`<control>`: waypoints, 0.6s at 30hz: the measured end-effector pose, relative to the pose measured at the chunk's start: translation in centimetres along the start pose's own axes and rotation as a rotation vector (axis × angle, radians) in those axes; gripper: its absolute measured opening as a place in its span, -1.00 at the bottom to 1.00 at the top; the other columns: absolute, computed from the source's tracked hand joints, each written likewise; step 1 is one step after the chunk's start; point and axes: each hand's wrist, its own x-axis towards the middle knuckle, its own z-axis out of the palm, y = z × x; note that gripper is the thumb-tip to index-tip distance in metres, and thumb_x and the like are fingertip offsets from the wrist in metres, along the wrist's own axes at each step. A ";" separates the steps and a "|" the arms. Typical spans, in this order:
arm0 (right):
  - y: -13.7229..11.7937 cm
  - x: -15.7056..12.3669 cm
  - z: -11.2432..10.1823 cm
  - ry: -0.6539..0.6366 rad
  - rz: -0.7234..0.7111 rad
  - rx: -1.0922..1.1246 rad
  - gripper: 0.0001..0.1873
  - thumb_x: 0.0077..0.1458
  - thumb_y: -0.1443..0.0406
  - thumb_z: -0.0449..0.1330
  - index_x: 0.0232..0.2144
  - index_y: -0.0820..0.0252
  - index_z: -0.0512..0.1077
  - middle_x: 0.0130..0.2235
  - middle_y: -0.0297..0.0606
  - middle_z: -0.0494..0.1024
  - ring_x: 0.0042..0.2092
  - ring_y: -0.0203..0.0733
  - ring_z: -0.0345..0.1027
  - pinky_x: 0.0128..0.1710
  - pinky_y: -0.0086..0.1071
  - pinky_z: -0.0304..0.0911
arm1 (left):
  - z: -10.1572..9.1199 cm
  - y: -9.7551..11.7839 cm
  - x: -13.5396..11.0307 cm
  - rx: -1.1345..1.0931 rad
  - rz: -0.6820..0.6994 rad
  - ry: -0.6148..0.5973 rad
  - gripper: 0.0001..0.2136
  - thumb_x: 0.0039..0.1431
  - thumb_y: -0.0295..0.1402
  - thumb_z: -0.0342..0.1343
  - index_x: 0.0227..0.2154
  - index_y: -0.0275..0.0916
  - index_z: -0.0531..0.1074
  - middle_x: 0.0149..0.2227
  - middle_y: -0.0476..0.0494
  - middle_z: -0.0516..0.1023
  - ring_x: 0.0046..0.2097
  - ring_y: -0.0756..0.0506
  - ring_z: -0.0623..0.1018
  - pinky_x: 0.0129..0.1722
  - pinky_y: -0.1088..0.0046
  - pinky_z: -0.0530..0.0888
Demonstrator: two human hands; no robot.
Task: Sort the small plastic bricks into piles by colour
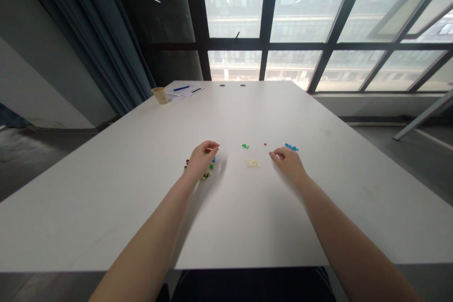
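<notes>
Left hand point(202, 160) and right hand point(288, 161) above small coloured pieces on a white table point(339, 207)

The left fingers point(212, 145) curl nearly closed over a mixed pile point(211, 166); whether they grip a piece, I cannot tell. The right fingers point(278, 154) curve loosely just beside the blue pieces point(291, 147), and their hold is also unclear. Between the 2 hands lie green pieces point(245, 146), 1 red piece point(265, 144) and pale yellow pieces point(252, 163), in separate groups.
</notes>
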 end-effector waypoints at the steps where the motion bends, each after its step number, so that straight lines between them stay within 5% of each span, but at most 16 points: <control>1: 0.1 0.1 -0.3 0.010 0.018 -0.005 -0.68 0.00 0.19 0.03 -0.69 0.21 0.32 -0.62 -0.36 0.24 -0.52 -0.32 0.09 -0.47 -0.43 -0.03 | -0.5 -0.4 0.2 0.154 0.045 0.042 -0.85 -0.09 -0.28 0.07 -0.44 -0.19 0.45 -0.39 -0.11 0.47 -0.34 -0.07 0.43 -0.31 0.43 0.33; 5: 0.1 0.1 -0.7 -0.046 0.055 -0.008 -0.63 0.00 0.18 0.00 -0.75 0.19 0.12 -0.68 -0.41 0.15 -0.58 -0.35 0.00 -0.53 -0.43 -0.13 | -1.8 -2.0 0.6 0.534 0.009 -0.008 -0.91 -0.22 -0.41 0.11 -0.58 -0.16 0.50 -0.39 -0.14 0.50 -0.33 -0.14 0.43 -0.32 0.40 0.29; 11: -0.5 -0.3 -0.4 -0.116 0.038 0.008 -0.63 -0.03 0.18 0.00 -0.77 0.18 0.08 -0.70 -0.40 0.17 -0.59 -0.36 -0.02 -0.56 -0.44 -0.14 | -1.5 -2.5 0.4 0.444 -0.079 -0.116 -0.88 -0.45 -0.50 0.15 -0.74 -0.12 0.47 -0.55 -0.05 0.48 -0.40 -0.10 0.41 -0.45 0.50 0.23; 18: -0.6 -0.2 -0.5 -0.130 0.027 -0.009 -0.64 -0.04 0.17 0.00 -0.76 0.18 0.09 -0.69 -0.40 0.18 -0.59 -0.36 -0.01 -0.55 -0.44 -0.13 | -1.4 -2.0 0.3 0.626 0.002 -0.190 -0.88 -0.34 -0.48 0.14 -0.66 -0.12 0.48 -0.41 -0.09 0.49 -0.30 -0.14 0.42 -0.35 0.47 0.28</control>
